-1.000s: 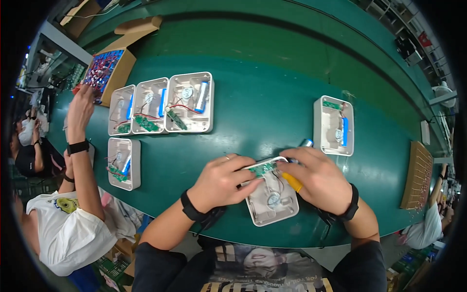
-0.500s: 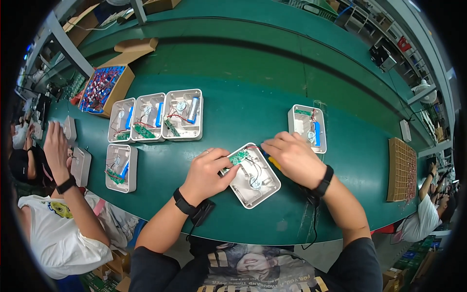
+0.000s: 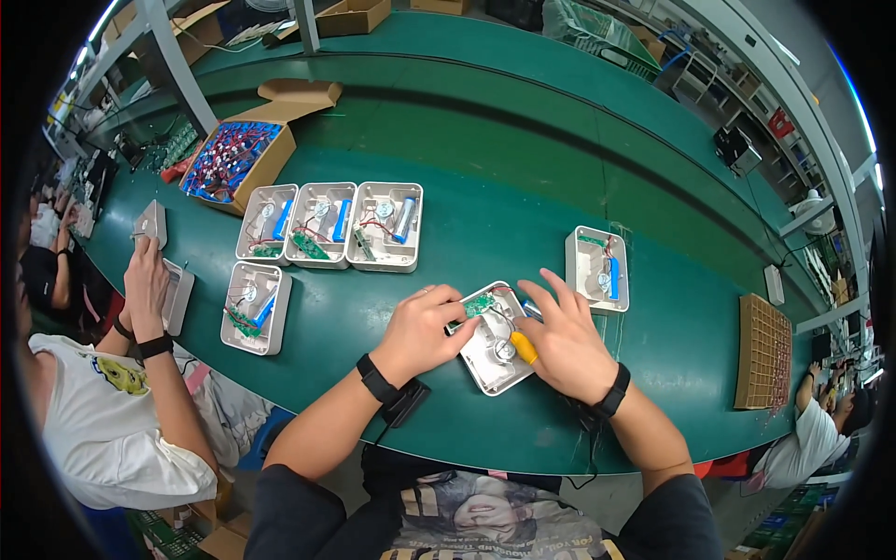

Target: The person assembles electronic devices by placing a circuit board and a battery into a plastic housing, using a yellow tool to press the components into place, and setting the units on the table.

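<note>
An open white plastic housing (image 3: 495, 378) lies tilted on the green bench in front of me. Inside it are a round speaker-like part (image 3: 505, 350), thin wires and a green circuit board (image 3: 480, 305). My left hand (image 3: 429, 331) is closed at the housing's upper left, fingers and thumb on the board. Over its right side is my right hand (image 3: 571, 350), index finger raised, with a yellow-handled tool (image 3: 524, 348) under the palm; the rest of the tool is hidden. A small blue and silver piece (image 3: 530, 308) shows by its fingers; I cannot tell what it is.
Several white housings with blue batteries (image 3: 385, 261) stand left, another housing (image 3: 597, 297) right. A carton of batteries (image 3: 245, 191) is at the back left. At the right stands a gridded cardboard tray (image 3: 763, 359). A co-worker's hands (image 3: 147, 289) are at far left.
My right hand has swung in over the housing and its index finger has lifted; more of the yellow handle shows. My left hand stays on the board. The view has shifted slightly.
</note>
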Demonstrator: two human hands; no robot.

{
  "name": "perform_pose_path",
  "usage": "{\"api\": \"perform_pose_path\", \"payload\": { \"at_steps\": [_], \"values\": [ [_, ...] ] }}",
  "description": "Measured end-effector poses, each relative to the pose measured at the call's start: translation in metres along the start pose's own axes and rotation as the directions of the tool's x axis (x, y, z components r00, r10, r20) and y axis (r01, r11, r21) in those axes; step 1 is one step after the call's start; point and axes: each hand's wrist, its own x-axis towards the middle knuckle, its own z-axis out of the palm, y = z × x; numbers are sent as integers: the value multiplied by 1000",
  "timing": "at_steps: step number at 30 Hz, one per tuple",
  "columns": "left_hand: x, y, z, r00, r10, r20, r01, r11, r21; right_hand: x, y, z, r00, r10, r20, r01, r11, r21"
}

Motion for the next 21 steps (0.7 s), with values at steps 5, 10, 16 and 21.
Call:
{"api": "perform_pose_path", "payload": {
  "at_steps": [5,10,16,21],
  "values": [
    [1,-3,-2,1000,-24,-7,24,1000,8,3,-5,21,998,61,-17,-58,991,122],
    [-23,-22,2,987,90,-135,-86,996,36,5,-18,38,998,-4,-57,10,994,113],
    [-8,-11,29,998,8,-55,-9,1000,-18,-9,-10,31,990,125,-63,-109,971,213],
    [-12,-8,21,999,-21,-32,21,1000,-8,-12,-14,29,983,185,-16,-176,956,233]
  ]
}}
